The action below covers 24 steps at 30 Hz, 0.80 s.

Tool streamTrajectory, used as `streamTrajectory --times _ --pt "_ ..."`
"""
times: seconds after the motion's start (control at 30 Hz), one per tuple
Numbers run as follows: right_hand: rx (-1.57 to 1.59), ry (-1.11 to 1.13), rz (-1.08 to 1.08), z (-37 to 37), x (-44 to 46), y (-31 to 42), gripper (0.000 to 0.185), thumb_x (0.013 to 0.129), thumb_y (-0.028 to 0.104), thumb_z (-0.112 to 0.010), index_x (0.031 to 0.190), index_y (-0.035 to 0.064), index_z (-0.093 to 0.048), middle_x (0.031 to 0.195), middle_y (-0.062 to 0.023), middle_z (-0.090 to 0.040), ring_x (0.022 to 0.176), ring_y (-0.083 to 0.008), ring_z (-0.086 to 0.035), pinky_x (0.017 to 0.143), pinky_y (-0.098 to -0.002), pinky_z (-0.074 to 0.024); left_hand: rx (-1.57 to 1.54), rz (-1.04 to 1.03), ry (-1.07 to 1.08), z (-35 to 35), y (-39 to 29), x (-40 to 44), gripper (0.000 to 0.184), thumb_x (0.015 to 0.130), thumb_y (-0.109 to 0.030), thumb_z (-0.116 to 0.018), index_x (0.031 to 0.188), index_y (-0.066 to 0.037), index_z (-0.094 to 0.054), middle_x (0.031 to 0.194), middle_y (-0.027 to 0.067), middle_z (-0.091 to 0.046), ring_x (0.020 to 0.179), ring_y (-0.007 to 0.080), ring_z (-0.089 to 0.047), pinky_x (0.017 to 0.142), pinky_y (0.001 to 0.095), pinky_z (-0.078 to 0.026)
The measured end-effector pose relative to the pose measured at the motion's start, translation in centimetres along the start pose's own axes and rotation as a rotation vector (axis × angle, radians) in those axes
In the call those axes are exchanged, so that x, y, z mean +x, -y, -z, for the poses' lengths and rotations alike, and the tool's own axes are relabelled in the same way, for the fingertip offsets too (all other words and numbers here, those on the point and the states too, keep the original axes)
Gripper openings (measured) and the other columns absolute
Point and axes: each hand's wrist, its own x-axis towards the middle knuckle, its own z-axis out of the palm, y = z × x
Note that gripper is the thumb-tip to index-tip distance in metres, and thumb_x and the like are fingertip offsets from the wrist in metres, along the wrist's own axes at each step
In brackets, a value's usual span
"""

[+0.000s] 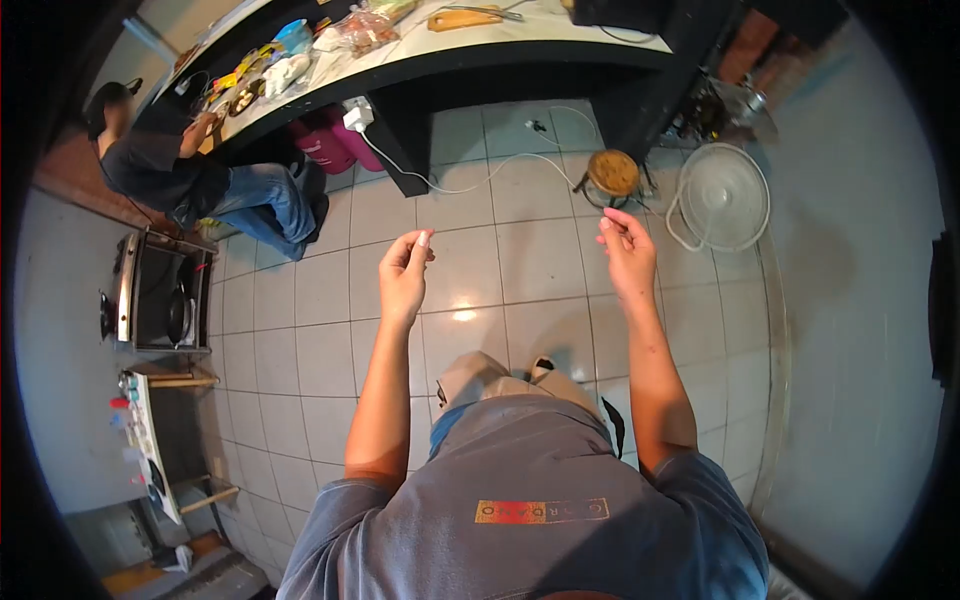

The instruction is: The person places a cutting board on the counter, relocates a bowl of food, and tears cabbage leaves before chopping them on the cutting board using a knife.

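My left hand is held out over the tiled floor, its fingers curled and the thumb against the index finger, with nothing seen in it. Opposite it, my right hand is raised with loosely bent fingers slightly apart, holding nothing. The two hands are well apart and touch no object. Just beyond my right hand stands a round wooden-topped stool. Beside the stool is a pale round mesh-like object.
A long counter carries bags, food and a cutting board. A seated person is at its left end. A white cable crosses the floor. Shelves stand at left, a wall at right.
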Motion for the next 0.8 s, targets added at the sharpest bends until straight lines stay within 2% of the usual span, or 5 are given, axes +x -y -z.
streamTrajectory --times 0.2,0.37,0.5,0.63,0.8 --pt "0.025 0.148 -0.013 -6.1 12.6 0.3 0.021 0.092 0.016 -0.064 0.101 -0.0023 -0.066 0.09 -0.0056 -0.065 0.079 -0.0097 -0.06 0.071 -0.0222 -0.0477 0.02 -0.007 -0.008 -0.8 2.4 12.6 0.03 0.098 -0.031 -0.055 0.09 -0.005 -0.067 0.077 -0.0017 -0.06 0.074 0.0073 -0.053 0.067 0.0239 -0.039" --pt "0.003 0.079 -0.052 -11.7 23.1 -2.3 0.022 0.092 0.017 -0.064 0.101 -0.0033 -0.066 0.091 -0.0066 -0.066 0.079 -0.01 -0.06 0.072 -0.0228 -0.0479 -0.039 0.041 0.009 -2.9 5.2 25.9 0.034 0.098 -0.034 -0.053 0.086 -0.005 -0.066 0.073 -0.0033 -0.057 0.069 0.0048 -0.048 0.063 0.0214 -0.036" --pt "-0.018 0.054 -0.117 -15.4 29.3 -2.2 0.023 0.092 0.017 -0.063 0.105 -0.0035 -0.064 0.092 -0.0067 -0.066 0.083 -0.0107 -0.06 0.074 -0.0234 -0.0483 -0.028 0.031 0.047 -4.1 4.5 36.0 0.032 0.098 -0.033 -0.055 0.086 -0.005 -0.065 0.073 -0.0038 -0.056 0.069 0.0044 -0.047 0.062 0.0206 -0.035" --pt "-0.051 0.078 -0.053 -18.3 36.3 -1.4 0.023 0.093 0.016 -0.062 0.106 -0.0036 -0.063 0.093 -0.0065 -0.066 0.085 -0.0115 -0.061 0.078 -0.0255 -0.05 0.001 0.067 0.102 -5.2 4.0 44.9 0.029 0.096 -0.032 -0.059 0.089 -0.005 -0.067 0.074 -0.0042 -0.058 0.07 0.0039 -0.051 0.064 0.0212 -0.038" --pt "-0.098 0.09 -0.096 -21.3 45.8 -2.9 0.024 0.093 0.017 -0.063 0.106 -0.0032 -0.063 0.095 -0.0067 -0.067 0.085 -0.0109 -0.061 0.076 -0.0253 -0.05 0.014 0.078 0.085 -8.0 5.0 53.5 0.023 0.094 -0.028 -0.061 0.089 -0.005 -0.067 0.073 -0.0042 -0.059 0.071 0.0041 -0.052 0.064 0.0206 -0.038"
